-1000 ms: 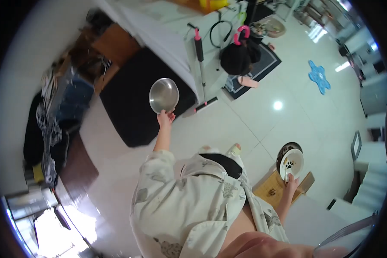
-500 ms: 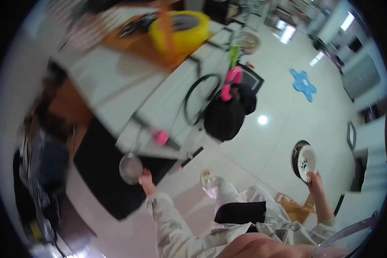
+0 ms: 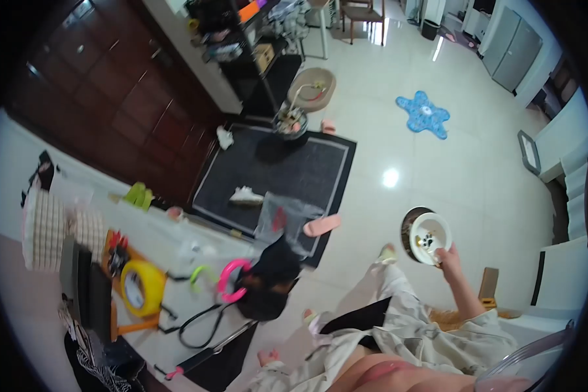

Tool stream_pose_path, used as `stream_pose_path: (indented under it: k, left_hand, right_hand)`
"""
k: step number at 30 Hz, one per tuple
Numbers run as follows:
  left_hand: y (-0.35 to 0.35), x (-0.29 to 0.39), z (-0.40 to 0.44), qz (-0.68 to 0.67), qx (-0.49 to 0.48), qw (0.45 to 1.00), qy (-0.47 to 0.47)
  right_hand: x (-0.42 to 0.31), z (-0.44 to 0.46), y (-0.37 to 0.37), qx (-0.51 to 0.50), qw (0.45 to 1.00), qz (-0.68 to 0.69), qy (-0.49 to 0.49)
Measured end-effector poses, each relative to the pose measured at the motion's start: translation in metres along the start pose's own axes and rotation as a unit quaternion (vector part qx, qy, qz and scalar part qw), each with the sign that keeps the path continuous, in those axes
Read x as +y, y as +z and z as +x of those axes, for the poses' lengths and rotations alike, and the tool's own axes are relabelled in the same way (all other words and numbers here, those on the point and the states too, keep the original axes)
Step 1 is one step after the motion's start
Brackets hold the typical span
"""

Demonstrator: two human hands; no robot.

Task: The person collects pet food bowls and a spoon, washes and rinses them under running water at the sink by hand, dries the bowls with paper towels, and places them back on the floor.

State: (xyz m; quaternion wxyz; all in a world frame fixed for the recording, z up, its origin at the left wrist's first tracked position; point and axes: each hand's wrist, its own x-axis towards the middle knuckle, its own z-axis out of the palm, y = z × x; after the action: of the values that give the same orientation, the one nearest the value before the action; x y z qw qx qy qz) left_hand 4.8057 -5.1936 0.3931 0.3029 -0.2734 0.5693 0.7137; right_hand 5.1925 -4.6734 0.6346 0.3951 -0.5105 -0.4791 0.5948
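Note:
My right hand [image 3: 447, 257] grips the near rim of a white pet bowl [image 3: 436, 225] with a black paw print inside it. The bowl is held out over the floor. Along its left side shows a dark, round, brown-patched surface [image 3: 408, 234]; I cannot tell whether it is the bowl's outer side or a separate thing. Low by the sleeve, my left hand [image 3: 268, 357] is small and partly out of sight. Its fingers do not show clearly, and nothing can be made out in it.
A white cabinet top on the left bears a yellow tape roll [image 3: 142, 289], a black cap [image 3: 271, 277] and a pink ring [image 3: 230, 279]. Shoes lie on the dark doormat [image 3: 294, 153]. A blue star-shaped mat [image 3: 424, 116] is on the tiles ahead. A tan dog [image 3: 447, 320] seems partly hidden near my legs.
The view has swung left toward the door. My left hand has dropped back toward my side, and the round translucent dish at it is out of sight. My right hand keeps holding the white bowl.

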Motion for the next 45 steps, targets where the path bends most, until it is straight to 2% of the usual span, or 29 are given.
stream_pose_path:
  k: [2, 3, 4, 5, 7, 10, 12, 16, 19, 20, 21, 23, 25, 27, 28, 29, 30, 32, 33, 34, 35, 37, 38, 40, 42, 43, 44, 45]
  left_hand:
    - [0.117, -0.016, -0.009, 0.21, -0.067, 0.974, 0.045]
    - [0.186, -0.008, -0.007, 0.297, -0.09, 0.947, 0.077]
    - [0.25, 0.052, -0.01, 0.397, -0.105, 0.909, 0.068]
    - [0.315, 0.101, -0.02, 0.473, -0.118, 0.871, 0.069]
    - [0.397, 0.11, -0.011, 0.562, -0.127, 0.812, 0.098]
    - [0.489, 0.104, -0.018, 0.64, -0.117, 0.751, 0.112]
    - [0.545, 0.108, -0.013, 0.68, -0.106, 0.72, 0.088]
    - [0.674, 0.12, 0.02, 0.763, -0.098, 0.638, 0.029]
    - [0.819, 0.149, 0.065, 0.807, -0.113, 0.58, 0.024]
    - [0.878, 0.159, 0.08, 0.816, -0.12, 0.564, 0.036]
    - [0.941, 0.171, 0.098, 0.819, -0.126, 0.556, 0.063]
    - [1.097, 0.197, 0.139, 0.802, -0.145, 0.56, 0.15]
    - [1.276, 0.206, 0.169, 0.742, -0.193, 0.595, 0.24]
    - [1.461, 0.198, 0.18, 0.611, -0.284, 0.679, 0.291]
    - [1.556, 0.187, 0.175, 0.468, -0.363, 0.774, 0.223]
    - [1.641, 0.175, 0.196, 0.516, -0.366, 0.706, 0.318]
    - [1.712, 0.184, 0.145, 0.512, -0.421, 0.686, 0.3]
    - [1.829, 0.189, 0.096, 0.566, -0.439, 0.555, 0.423]
    - [1.853, 0.191, 0.087, 0.572, -0.439, 0.557, 0.412]
    - [1.899, 0.196, 0.075, 0.578, -0.43, 0.561, 0.408]
    - [1.939, 0.202, 0.082, 0.591, -0.417, 0.563, 0.4]
    - [1.974, 0.204, 0.135, 0.651, -0.354, 0.509, 0.439]
    - [1.983, 0.206, 0.175, 0.716, -0.338, 0.474, 0.385]
    - [1.984, 0.219, 0.22, 0.756, -0.309, 0.525, 0.242]
    - [1.962, 0.229, 0.255, 0.834, -0.292, 0.131, 0.448]
    - [1.961, 0.236, 0.26, 0.873, -0.291, 0.192, 0.34]
    - [1.977, 0.243, 0.263, 0.889, -0.266, 0.305, 0.217]
    - [1.994, 0.25, 0.266, 0.89, -0.218, 0.381, 0.124]
  right_hand:
    - [-0.028, 0.048, -0.054, -0.014, 1.0, -0.008, 0.011]
    - [-0.03, 0.085, -0.08, -0.001, 1.0, 0.001, -0.026]
    - [-0.115, 0.137, 0.01, 0.031, 0.999, -0.038, -0.016]
    - [-0.222, 0.18, 0.078, 0.025, 0.995, -0.058, 0.08]
    - [-0.233, 0.247, 0.026, 0.023, 0.996, -0.04, 0.081]
    - [-0.244, 0.325, -0.035, 0.023, 0.998, -0.03, 0.047]
    - [-0.278, 0.385, -0.041, 0.026, 0.998, -0.008, 0.055]
    - [-0.32, 0.52, -0.053, 0.06, 0.998, 0.022, 0.0]
    - [-0.388, 0.593, -0.048, 0.112, 0.993, 0.026, 0.018]
    - [-0.412, 0.621, -0.049, 0.129, 0.991, 0.016, 0.038]
    - [-0.423, 0.647, -0.051, 0.135, 0.99, 0.037, -0.004]
    - [-0.438, 0.722, -0.054, 0.166, 0.985, 0.038, -0.008]
    - [-0.468, 0.781, -0.049, 0.199, 0.978, 0.053, 0.009]
    - [-0.488, 0.843, -0.05, 0.195, 0.978, 0.065, 0.021]
    - [-0.501, 0.886, -0.05, 0.182, 0.981, 0.066, 0.032]
    - [-0.511, 0.925, -0.046, 0.197, 0.978, 0.07, 0.026]
    - [-0.513, 0.97, -0.045, 0.205, 0.976, 0.073, 0.026]
    - [-0.517, 1.064, -0.048, 0.223, 0.974, 0.03, -0.021]
    - [-0.543, 1.102, -0.047, 0.21, 0.976, 0.026, 0.054]
    - [-0.554, 1.151, -0.042, 0.235, 0.971, 0.04, -0.016]
    - [-0.59, 1.191, -0.034, 0.221, 0.974, 0.044, 0.003]
    - [-0.643, 1.277, -0.027, 0.206, 0.977, 0.052, 0.024]
    - [-0.657, 1.323, -0.025, 0.198, 0.978, 0.058, 0.026]
    - [-0.699, 1.413, -0.023, 0.194, 0.979, 0.059, 0.034]
    - [-0.741, 1.508, -0.02, 0.15, 0.987, 0.045, 0.024]
    - [-0.753, 1.558, -0.019, 0.149, 0.988, 0.039, 0.007]
    - [-0.773, 1.606, -0.017, 0.153, 0.987, 0.038, 0.008]
    - [-0.795, 1.652, -0.013, 0.144, 0.989, 0.005, 0.023]
